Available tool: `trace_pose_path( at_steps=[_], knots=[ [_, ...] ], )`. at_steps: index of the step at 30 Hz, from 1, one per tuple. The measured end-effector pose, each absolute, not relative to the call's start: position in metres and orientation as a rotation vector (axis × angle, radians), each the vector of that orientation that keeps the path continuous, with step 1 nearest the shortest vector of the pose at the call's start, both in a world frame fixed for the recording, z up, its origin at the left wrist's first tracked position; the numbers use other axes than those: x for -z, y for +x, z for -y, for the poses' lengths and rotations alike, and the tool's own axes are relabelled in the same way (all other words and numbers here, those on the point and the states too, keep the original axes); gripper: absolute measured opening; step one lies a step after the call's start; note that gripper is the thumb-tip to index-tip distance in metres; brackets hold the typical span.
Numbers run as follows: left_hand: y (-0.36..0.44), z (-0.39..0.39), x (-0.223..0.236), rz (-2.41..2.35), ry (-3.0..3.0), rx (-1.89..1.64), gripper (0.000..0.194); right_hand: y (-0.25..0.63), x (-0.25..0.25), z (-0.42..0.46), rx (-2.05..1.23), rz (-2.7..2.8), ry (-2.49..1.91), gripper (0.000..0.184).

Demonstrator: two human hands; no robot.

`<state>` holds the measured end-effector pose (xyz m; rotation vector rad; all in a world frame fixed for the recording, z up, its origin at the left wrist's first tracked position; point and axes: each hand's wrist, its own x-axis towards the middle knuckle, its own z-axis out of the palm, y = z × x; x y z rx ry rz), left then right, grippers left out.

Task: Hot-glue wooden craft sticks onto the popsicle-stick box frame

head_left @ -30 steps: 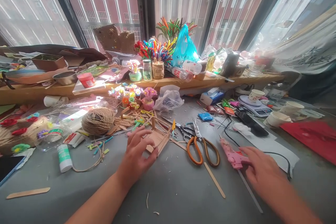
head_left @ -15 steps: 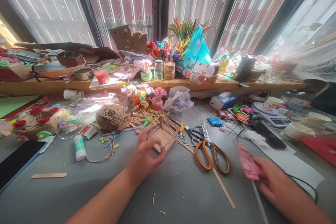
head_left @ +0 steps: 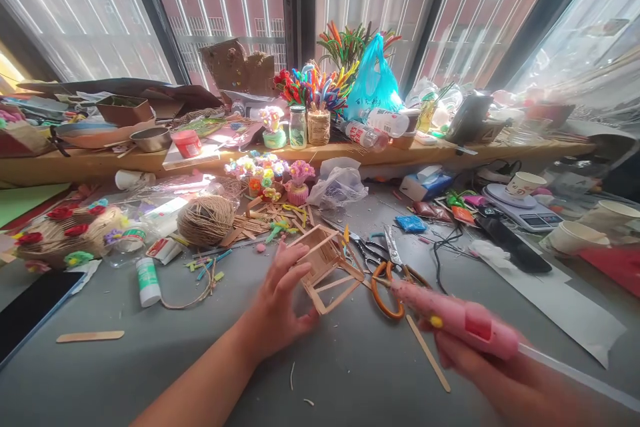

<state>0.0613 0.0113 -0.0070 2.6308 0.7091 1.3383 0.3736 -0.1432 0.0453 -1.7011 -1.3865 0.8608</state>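
Observation:
A small open frame made of wooden craft sticks (head_left: 333, 297) is tilted up off the grey table, its bars facing right. My left hand (head_left: 283, 293) grips it from the left, thumb low and fingers over the upper side. In my right hand (head_left: 475, 363) is a pink hot glue gun (head_left: 450, 313), with a long clear glue stick (head_left: 575, 373) running out of its back end. Its nozzle points left toward the stick frame, still apart from it. Behind the nozzle lie scissors with orange-brown handles (head_left: 383, 297), partly covered by the gun.
Loose craft sticks lie at front right (head_left: 427, 353) and left (head_left: 90, 336). A glue stick tube (head_left: 149, 282), a twine ball (head_left: 205, 220) and a phone (head_left: 35, 307) are on the left. A kitchen scale (head_left: 530, 210) and paper cups (head_left: 575, 235) stand at right.
My right hand has raised the glue gun and brought it left, nozzle now toward the frame. My left hand has tipped the stick frame so its open bars face right.

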Motion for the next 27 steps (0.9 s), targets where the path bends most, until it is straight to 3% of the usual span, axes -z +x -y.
trace_pose_path(
  at_steps=[6,12,19,24,27],
  knots=[
    [0.058,-0.012,0.012,-0.57,2.615,-1.403,0.088,0.33,-0.073,0.107,-1.381,1.362,-1.637,0.048],
    [0.059,-0.01,0.012,-0.544,2.674,-1.384,0.093,0.314,-0.068,0.098,-1.331,1.535,-1.511,0.042],
    [0.058,-0.009,0.01,-0.482,2.848,-1.318,0.075,0.311,-0.062,0.093,-1.34,1.556,-1.522,0.041],
    [0.06,-0.005,0.006,-0.473,2.956,-1.354,0.042,0.315,-0.041,0.096,-1.32,1.488,-1.597,0.041],
    [0.061,-0.004,0.003,-0.501,3.022,-1.298,0.036,0.317,-0.033,0.094,-1.301,1.472,-1.613,0.04]
  ],
)
